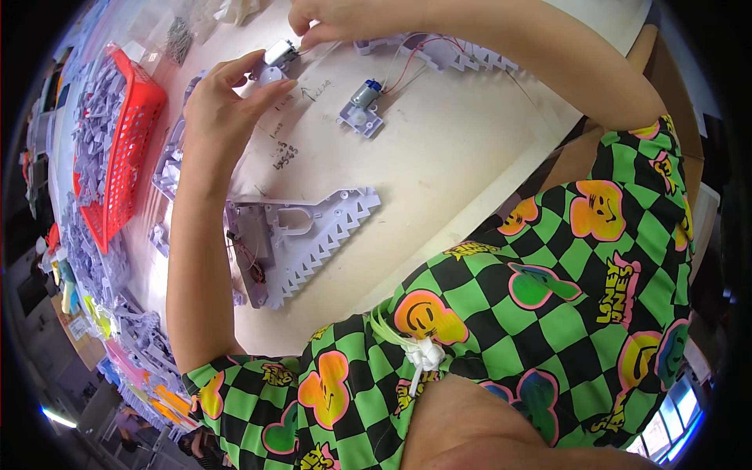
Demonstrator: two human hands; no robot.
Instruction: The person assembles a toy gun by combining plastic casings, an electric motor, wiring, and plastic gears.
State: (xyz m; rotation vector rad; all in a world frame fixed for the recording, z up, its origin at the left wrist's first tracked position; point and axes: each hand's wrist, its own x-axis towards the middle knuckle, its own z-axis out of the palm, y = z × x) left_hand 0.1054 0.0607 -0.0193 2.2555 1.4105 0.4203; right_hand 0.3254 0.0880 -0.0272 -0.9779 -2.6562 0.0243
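Silver motor (278,53) sits pinched in left hand (222,99); cut-off right hand (333,19) grips unclearly.

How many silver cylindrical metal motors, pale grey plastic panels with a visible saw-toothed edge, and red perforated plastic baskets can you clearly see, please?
Silver cylindrical metal motors: 2
Pale grey saw-toothed plastic panels: 2, one partly behind the right forearm
Red perforated plastic basket: 1
Total: 5

We see a big pale table (462,149), a bright window (680,413) at lower right and a long light (59,417) at lower left.
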